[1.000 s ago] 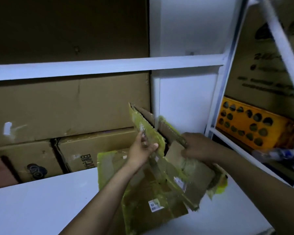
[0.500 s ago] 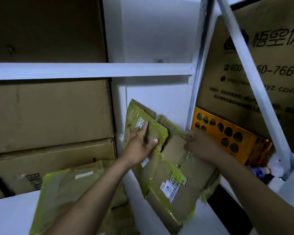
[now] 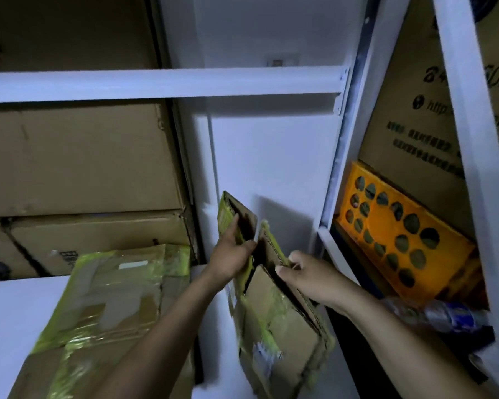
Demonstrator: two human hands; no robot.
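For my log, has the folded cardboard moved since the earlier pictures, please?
Yes: the folded cardboard has shifted right, off the taped box and toward the white post.

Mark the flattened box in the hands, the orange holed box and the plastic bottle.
flattened box (image 3: 272, 295), head view, its brown front face.
orange holed box (image 3: 385, 220), head view, plain orange between holes.
plastic bottle (image 3: 457, 315), head view, its blue label.

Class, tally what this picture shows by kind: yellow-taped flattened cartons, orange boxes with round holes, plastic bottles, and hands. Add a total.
Yellow-taped flattened cartons: 2 (held carton, lying carton)
Orange holed box: 1
Plastic bottle: 1
Hands: 2 (left hand, right hand)
Total: 6
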